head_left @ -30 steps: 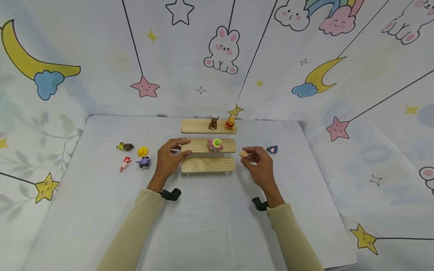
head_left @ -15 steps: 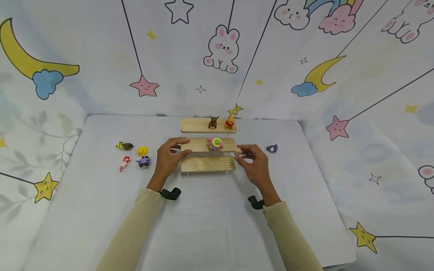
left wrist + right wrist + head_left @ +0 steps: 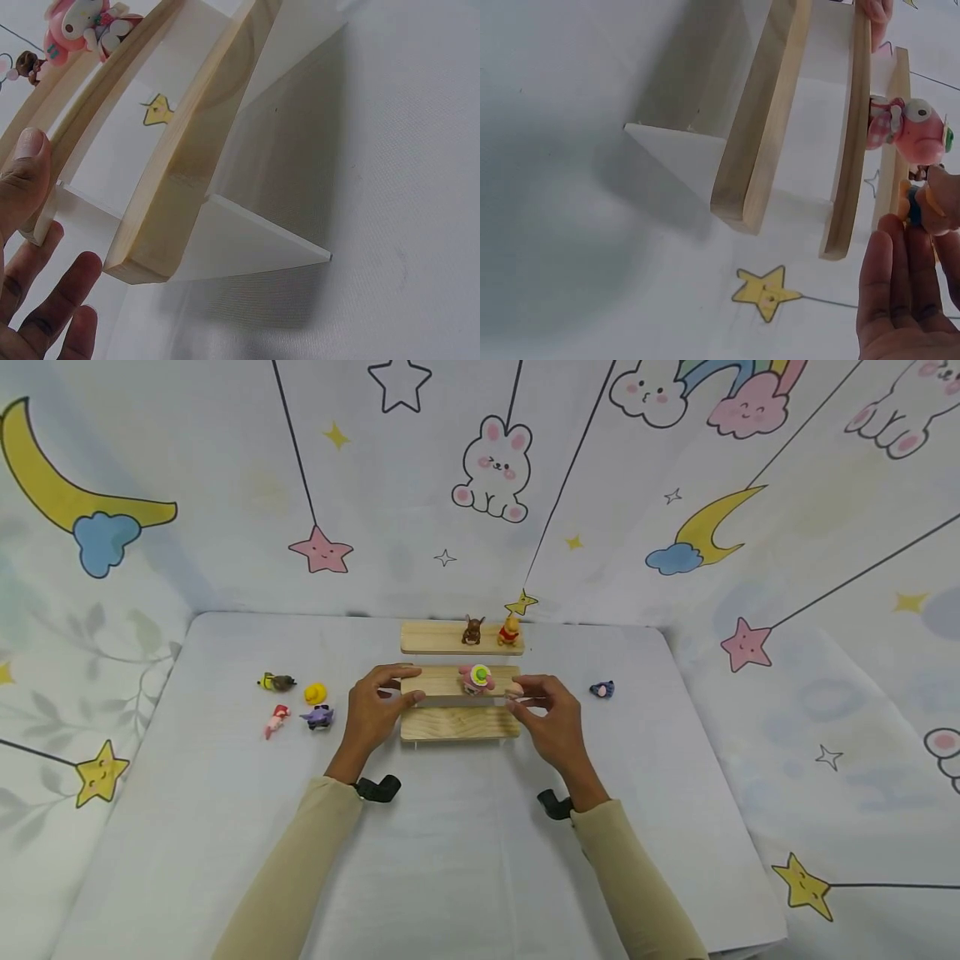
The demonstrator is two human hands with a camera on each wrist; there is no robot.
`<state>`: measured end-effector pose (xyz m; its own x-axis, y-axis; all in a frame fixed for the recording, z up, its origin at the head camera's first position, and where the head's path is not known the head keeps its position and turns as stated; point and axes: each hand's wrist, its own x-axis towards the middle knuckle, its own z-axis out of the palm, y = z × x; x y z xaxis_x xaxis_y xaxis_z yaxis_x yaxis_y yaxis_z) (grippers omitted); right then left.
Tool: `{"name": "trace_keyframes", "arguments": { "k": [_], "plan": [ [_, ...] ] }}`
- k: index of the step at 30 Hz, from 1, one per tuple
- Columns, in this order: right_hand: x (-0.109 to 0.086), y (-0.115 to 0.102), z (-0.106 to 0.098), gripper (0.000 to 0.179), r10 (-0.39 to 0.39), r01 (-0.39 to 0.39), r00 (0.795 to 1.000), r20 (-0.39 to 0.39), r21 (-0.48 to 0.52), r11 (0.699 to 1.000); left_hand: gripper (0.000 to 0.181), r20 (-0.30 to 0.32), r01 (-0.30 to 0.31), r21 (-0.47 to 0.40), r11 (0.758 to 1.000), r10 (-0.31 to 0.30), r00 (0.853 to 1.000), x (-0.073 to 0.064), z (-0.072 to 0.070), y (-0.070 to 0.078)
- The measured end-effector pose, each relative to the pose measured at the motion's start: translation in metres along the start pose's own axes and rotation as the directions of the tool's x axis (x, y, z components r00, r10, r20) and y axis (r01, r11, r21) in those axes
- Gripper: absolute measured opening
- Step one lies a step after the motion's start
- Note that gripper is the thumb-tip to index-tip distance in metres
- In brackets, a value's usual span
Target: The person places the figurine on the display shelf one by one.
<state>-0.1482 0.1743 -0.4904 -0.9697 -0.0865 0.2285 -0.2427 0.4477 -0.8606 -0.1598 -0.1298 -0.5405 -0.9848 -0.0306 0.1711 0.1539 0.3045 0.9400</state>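
Observation:
My left hand (image 3: 373,708) grips the left end of the middle plank (image 3: 438,682) of a three-tier wooden shelf, thumb on its near side. A pink figurine (image 3: 477,679) with a yellow-green top sits at that plank's middle. My right hand (image 3: 553,718) pinches a small peach-topped figurine (image 3: 514,691) over the same plank's right end. In the right wrist view, blue and orange parts of this figurine (image 3: 913,207) show between thumb and fingers; whether it touches the wood I cannot tell. The lower plank (image 3: 460,724) is just in front.
On the back plank (image 3: 431,639) stand a brown figurine (image 3: 472,631) and a yellow bear figurine (image 3: 508,632) in red. Several figurines lie at the left, among them a purple one (image 3: 318,717) and a red-and-pink one (image 3: 277,721). A dark blue figurine (image 3: 602,690) lies at the right.
My right hand has moved left with the peach-topped figurine, from beside the shelf to the middle plank's right end. The left hand has stayed at the plank's left end.

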Motion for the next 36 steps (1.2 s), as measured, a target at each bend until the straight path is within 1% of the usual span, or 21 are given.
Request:
{"name": "trace_keyframes", "arguments": {
  "k": [7,11,16,23,30,36],
  "plan": [
    [0.009,0.001,0.005,0.038,-0.018,0.016,1.0,-0.022,-0.067,0.998,0.04,0.002,0.008,0.008,1.0,-0.008,1.0,0.0,0.0,-0.001],
    [0.014,0.003,0.008,0.037,-0.025,0.022,0.999,-0.034,-0.079,0.997,0.041,0.002,0.011,0.006,1.0,-0.011,1.0,0.001,0.001,-0.002],
    [0.019,0.005,0.011,0.036,0.002,-0.007,0.999,-0.047,-0.102,0.995,0.041,0.004,0.019,-0.008,1.0,-0.019,1.0,0.001,0.002,-0.002],
    [0.026,0.005,0.013,0.034,0.065,-0.075,0.995,-0.073,-0.139,0.988,0.041,-0.001,0.018,-0.015,1.0,-0.018,1.0,0.0,0.0,0.0],
    [0.027,0.004,0.014,0.037,0.072,-0.083,0.994,-0.078,-0.142,0.986,0.041,0.001,0.026,-0.018,1.0,-0.026,1.0,0.0,0.0,0.0],
    [0.027,0.004,0.013,0.041,0.099,-0.108,0.992,-0.076,-0.137,0.985,0.041,-0.004,0.022,-0.021,1.0,-0.022,1.0,0.0,0.001,0.0]
  ]
}}
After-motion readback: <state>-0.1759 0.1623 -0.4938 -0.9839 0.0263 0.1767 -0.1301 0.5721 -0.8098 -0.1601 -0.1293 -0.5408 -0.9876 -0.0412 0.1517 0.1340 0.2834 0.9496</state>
